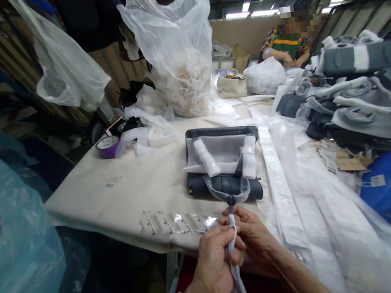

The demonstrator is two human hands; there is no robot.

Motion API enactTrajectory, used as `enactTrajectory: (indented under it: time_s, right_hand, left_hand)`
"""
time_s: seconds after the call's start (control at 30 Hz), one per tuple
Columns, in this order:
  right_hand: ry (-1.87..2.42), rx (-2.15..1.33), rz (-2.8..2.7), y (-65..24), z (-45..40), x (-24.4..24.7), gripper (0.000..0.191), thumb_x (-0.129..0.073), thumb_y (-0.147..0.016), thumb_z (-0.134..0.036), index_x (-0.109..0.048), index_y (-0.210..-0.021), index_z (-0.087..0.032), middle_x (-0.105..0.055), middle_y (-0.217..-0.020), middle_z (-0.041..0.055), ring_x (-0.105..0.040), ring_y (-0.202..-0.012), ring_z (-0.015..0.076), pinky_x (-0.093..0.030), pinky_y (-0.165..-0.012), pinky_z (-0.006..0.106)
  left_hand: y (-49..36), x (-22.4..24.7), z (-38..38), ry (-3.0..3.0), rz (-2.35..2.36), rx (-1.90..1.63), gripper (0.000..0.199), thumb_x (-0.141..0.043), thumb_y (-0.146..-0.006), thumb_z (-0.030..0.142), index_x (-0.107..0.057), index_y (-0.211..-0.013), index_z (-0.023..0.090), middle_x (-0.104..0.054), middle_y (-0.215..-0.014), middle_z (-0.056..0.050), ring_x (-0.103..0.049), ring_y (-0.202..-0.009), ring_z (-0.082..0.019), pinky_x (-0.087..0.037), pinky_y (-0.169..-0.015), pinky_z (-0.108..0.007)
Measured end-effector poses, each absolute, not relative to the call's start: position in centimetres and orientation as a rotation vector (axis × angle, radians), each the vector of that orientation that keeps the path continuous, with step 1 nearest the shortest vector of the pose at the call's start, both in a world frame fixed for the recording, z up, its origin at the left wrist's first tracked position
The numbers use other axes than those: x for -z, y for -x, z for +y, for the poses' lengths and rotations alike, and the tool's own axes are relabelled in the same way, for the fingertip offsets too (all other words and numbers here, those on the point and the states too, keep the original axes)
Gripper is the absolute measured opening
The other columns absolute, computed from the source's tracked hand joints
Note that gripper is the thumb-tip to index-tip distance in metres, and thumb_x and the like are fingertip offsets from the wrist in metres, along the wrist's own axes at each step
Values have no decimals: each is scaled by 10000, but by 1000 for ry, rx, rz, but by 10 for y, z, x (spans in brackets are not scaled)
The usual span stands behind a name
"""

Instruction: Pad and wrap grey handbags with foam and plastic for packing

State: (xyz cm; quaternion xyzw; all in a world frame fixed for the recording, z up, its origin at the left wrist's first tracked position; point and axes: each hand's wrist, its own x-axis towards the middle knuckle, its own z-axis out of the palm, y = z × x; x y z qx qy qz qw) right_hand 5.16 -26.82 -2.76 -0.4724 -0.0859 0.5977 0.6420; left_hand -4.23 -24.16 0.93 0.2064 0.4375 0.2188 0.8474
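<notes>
A pale surface [116,200] carries a navy handbag [222,184], which lies just beyond the person's hands. The left hand [213,257] is closed, pinching a slim strap [230,210] and its pale wrapping [239,290]; the right hand [255,234] has its fingers curled round the strap from the other side. Handling it well probably means holding the strap taut, the wrapping smooth and untwisted.

We see a dark blue-grey bag [203,187] with white wraps [206,157] mid-frame; a cream table [86,194]; a purple tape roll [110,152] at left; a multicoloured patterned sleeve [273,35], upper right.
</notes>
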Motion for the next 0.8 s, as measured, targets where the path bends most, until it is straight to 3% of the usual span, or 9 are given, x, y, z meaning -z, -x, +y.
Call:
enactTrajectory:
  time_s: [0.13, 0.23, 0.47, 0.63, 0.8]
  right_hand:
    - [1130, -1341, -224, -57, -264, 27, 405, -848, -475, -262, -579, -757, -153, -661, -602, -4, -552, -494, 95, -392, -504, 196]
    - [1186, -1316, -304, -60, -271, 20, 385, -832, -521, -297, -583, -775, -150, -635, -572, -23, -519, -477, 82, -359, -474, 181]
    - [1638, -740, -692, -61, -297, 3, 299, -657, -715, -459, -591, -813, -184, -594, -659, -15, -556, -597, 136, -436, -597, 260]
    - [1627, -814, -821, -53, -296, -1, 248, -587, -776, -430, -610, -810, -186, -605, -667, 8, -578, -630, 166, -452, -643, 293]
    - [1639, -858, -731, -49, -298, -7, 306, -641, -716, -459, -690, -803, -170, -672, -716, 46, -608, -721, 205, -463, -721, 316]
  left_hand:
    - [43, -11, -247, -524, 898, -572, 158, -618, -564, 239, -602, -628, 96, -541, -456, 3, -341, -329, -23, -185, -387, -183]
    - [44, -11, -249, -628, 908, -639, 207, -591, -629, 257, -618, -759, 98, -567, -490, 4, -361, -347, -33, -209, -390, -176]
    - [43, 4, -250, -940, 1050, -687, 316, -537, -743, 291, -635, -985, 112, -636, -574, -4, -401, -348, -70, -306, -380, -198]
    - [47, 10, -248, -1178, 1040, -843, 236, -591, -727, 151, -726, -914, 200, -717, -707, -19, -618, -622, -153, -473, -616, -221]
    - [51, 14, -248, -1210, 1005, -889, 297, -644, -706, 113, -728, -963, 238, -739, -904, -52, -667, -782, -199, -504, -751, -250]
